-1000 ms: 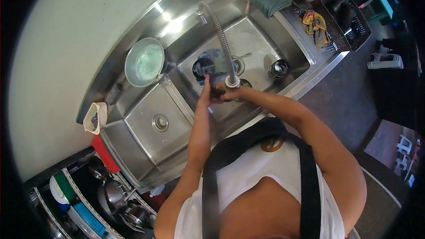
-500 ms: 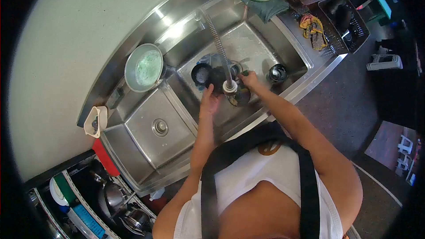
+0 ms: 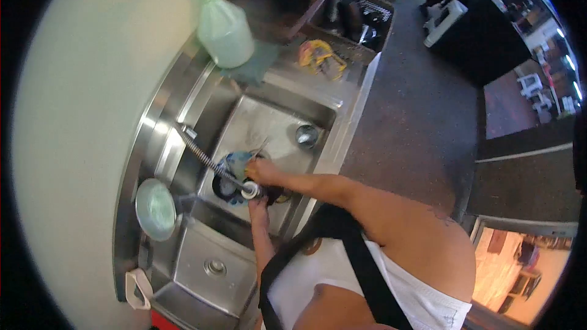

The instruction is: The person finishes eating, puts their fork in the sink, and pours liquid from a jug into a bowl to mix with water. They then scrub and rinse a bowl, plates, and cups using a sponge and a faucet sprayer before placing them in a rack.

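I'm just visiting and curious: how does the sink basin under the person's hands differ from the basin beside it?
The basin under the hands holds dishes, among them a metal cup; the other basin shows only its drain. The right hand, left hand and the sprayer head are over the first basin; no hand or sprayer is over the other. Both are stainless steel, set side by side in one counter.
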{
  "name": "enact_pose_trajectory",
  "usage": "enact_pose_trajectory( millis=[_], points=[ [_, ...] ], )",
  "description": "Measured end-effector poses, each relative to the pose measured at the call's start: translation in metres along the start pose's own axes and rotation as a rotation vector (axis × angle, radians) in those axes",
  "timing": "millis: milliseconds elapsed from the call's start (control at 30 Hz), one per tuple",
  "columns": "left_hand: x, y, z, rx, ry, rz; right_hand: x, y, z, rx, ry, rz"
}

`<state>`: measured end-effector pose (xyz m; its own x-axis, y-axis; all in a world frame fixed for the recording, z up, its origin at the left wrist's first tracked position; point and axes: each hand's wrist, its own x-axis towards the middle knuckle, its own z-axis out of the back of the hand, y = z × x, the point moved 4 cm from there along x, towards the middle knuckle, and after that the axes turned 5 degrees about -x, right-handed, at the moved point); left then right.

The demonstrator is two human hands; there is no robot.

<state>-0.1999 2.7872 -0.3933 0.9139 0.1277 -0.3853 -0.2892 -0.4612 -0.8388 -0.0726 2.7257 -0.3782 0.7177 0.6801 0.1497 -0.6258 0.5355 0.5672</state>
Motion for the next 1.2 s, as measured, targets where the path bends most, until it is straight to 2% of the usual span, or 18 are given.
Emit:
enact_pose_trajectory(
  millis=[67, 133, 267, 333, 400, 433, 500, 633, 733, 800, 833, 900, 933, 1000, 1067, 1133, 1167, 1200],
  points=[
    [0.009, 0.01, 0.009, -0.05, 0.025, 0.01, -0.008, 0.004, -0.004, -0.065, 0.131, -0.086],
    [0.012, 0.007, 0.017, -0.092, 0.018, 0.016, -0.028, 0.034, 0.01, 0.324, -0.077, 0.027],
    [0.008, -0.013, 0.012, -0.191, -0.027, -0.03, -0.026, 0.037, 0.02, 0.441, -0.127, 0.033],
    [0.001, -0.015, 0.008, -0.089, 0.038, -0.07, 0.005, 0.002, 0.004, 0.285, 0.269, -0.222],
    [-0.004, -0.014, 0.017, -0.304, -0.044, 0.009, 0.009, -0.034, 0.013, 0.603, 0.289, -0.712],
    [0.0, -0.008, 0.028, -0.292, -0.046, 0.011, 0.008, -0.042, -0.002, 0.615, 0.286, -0.711],
    [0.008, 0.001, 0.032, -0.611, -0.048, 0.044, -0.002, -0.056, -0.014, 0.906, 0.196, -0.98],
    [0.004, 0.0, 0.016, -0.688, 0.023, 0.036, -0.029, -0.042, -0.002, 0.91, 0.086, -1.036],
    [0.013, 0.001, 0.014, -0.664, -0.133, -0.022, -0.05, -0.024, -0.014, 0.966, 0.061, -1.118],
    [0.022, -0.009, 0.003, -0.479, -0.216, -0.16, -0.055, 0.019, -0.009, 0.774, -0.27, -1.074],
    [0.021, -0.007, 0.003, -0.478, -0.213, -0.158, -0.055, 0.035, -0.031, 0.775, -0.273, -1.076],
    [0.023, 0.01, 0.005, -0.257, -0.217, -0.001, -0.06, 0.039, -0.067, 0.301, -0.504, -1.153],
    [0.028, 0.014, 0.004, -0.256, -0.216, -0.008, -0.059, 0.025, -0.072, 0.303, -0.509, -1.148],
    [0.034, 0.022, 0.005, -0.503, -0.234, 0.025, -0.057, -0.006, -0.079, 0.748, -0.478, -1.229],
    [0.025, 0.007, 0.0, -0.588, -0.174, -0.031, -0.063, -0.022, -0.066, 0.766, -0.364, -1.249],
    [0.014, -0.011, -0.011, -0.788, -0.049, -0.119, -0.062, -0.082, -0.139, 1.619, -0.294, -1.323],
    [0.008, -0.006, -0.009, -0.898, -0.109, 0.008, -0.064, -0.077, -0.117, 1.621, -0.293, -1.319],
    [0.01, 0.001, -0.005, -0.902, -0.114, 0.008, -0.059, -0.063, -0.073, 1.577, -0.223, -1.11]
  ],
)
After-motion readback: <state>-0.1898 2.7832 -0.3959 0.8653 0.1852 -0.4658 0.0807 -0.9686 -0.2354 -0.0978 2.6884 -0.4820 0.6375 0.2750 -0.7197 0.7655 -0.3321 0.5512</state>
